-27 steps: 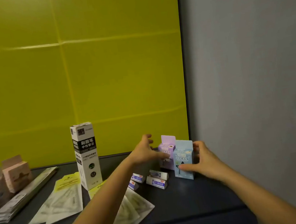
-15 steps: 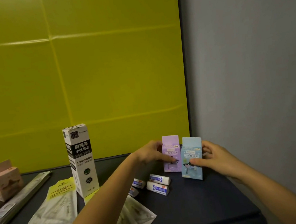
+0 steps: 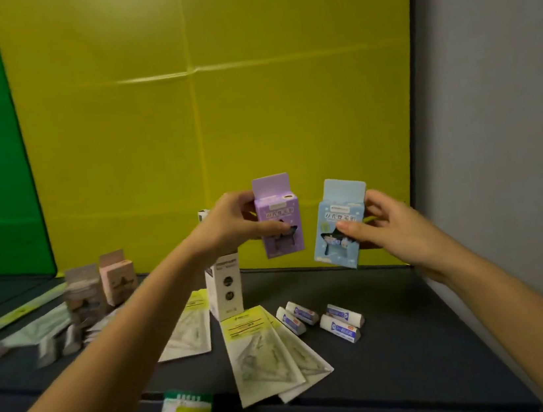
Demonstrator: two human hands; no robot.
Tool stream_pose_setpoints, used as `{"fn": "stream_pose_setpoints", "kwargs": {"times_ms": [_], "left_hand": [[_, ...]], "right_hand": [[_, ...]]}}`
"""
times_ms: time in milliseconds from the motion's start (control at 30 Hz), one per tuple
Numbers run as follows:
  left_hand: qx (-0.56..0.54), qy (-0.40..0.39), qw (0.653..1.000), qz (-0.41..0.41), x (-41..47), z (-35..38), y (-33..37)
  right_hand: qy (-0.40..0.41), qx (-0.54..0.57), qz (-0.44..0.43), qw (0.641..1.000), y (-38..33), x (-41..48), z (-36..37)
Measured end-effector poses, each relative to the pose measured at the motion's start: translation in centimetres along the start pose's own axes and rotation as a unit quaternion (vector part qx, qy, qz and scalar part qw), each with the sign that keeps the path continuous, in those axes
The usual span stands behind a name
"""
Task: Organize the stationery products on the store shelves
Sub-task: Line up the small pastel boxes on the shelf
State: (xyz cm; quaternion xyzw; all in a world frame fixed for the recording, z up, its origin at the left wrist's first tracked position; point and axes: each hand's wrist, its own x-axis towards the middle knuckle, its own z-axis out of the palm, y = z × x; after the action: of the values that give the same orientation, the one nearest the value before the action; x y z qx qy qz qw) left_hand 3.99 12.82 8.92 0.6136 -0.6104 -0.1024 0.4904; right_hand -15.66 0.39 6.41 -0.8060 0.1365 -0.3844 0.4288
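My left hand point(image 3: 231, 226) grips a small purple box point(image 3: 278, 217) from its left side and holds it in the air above the dark shelf point(image 3: 401, 334). My right hand point(image 3: 387, 228) pinches a light blue box point(image 3: 338, 228) of the same shape, tilted slightly, also lifted off the shelf. The two boxes hang side by side, a little apart. A tall white and black refill box point(image 3: 224, 288) stands upright on the shelf behind my left wrist, partly hidden by it.
Several small white erasers point(image 3: 341, 326) lie below the lifted boxes. Flat set-square packets point(image 3: 265, 355) lie fanned near the shelf's front edge. Pink point(image 3: 119, 277) and grey boxes point(image 3: 83, 296) stand at the left beside long ruler packets point(image 3: 12, 316). A grey wall point(image 3: 503, 140) bounds the right side.
Both hands have lifted the purple and blue boxes off the shelf and drawn them apart. The view has shifted, showing more of the shelf's left side.
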Motion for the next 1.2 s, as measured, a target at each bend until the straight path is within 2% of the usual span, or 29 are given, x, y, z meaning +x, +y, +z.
{"fn": "stream_pose_setpoints", "kwargs": {"times_ms": [367,633,900,1200], "left_hand": [[0.023,0.118,0.981,-0.149,-16.4,-17.0,-4.0],[0.076,0.164,0.952,-0.246,-29.6,-28.7,-8.1],[0.082,0.179,0.946,-0.258,-38.7,-39.7,-11.2],[0.124,0.215,0.933,-0.260,-40.9,-48.9,-16.4]], "right_hand": [[-0.160,0.050,-0.022,0.986,-3.5,2.5,17.2],[-0.220,0.069,-0.007,0.973,-6.9,2.9,32.3],[-0.229,0.069,-0.002,0.971,-10.2,4.0,46.6],[-0.248,0.031,0.014,0.968,-12.8,10.1,59.2]]}}
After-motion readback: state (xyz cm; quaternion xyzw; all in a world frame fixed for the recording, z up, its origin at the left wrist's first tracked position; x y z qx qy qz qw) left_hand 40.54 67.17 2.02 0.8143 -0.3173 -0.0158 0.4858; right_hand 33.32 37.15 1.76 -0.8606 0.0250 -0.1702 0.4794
